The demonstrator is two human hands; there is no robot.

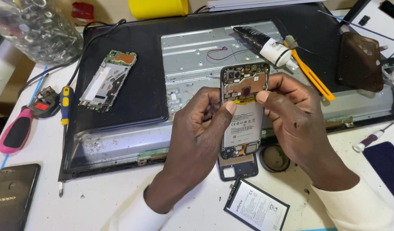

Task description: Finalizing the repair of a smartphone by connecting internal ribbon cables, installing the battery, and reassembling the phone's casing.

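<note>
Holding an opened phone (243,112) upright between both hands, we keep it just above the near edge of a dismantled flat screen panel (120,55) that covers most of the bench (98,201). Our left hand (196,141) wraps the phone's left edge, its fingers closed on the frame with the thumb pressed on the back, over the white battery. Our right hand (296,122) closes on the right edge, its thumb and forefinger pinched at the yellow strip below the camera board. The phone's back cover is off, so its circuit board and battery show.

Below the phone, a loose battery (257,208) lies flat on the bench, and a black phone frame piece (237,167) sits just under our hands, beside a small round roll of tape (274,158). On the panel to the left rests another stripped phone board (108,80). A blue and yellow screwdriver (65,107) and a pink-handled tool (16,131) lie at the left, with a dark phone (12,194) near the corner. A glue tube (265,42) and a yellow cutter (310,72) lie beyond our right hand
</note>
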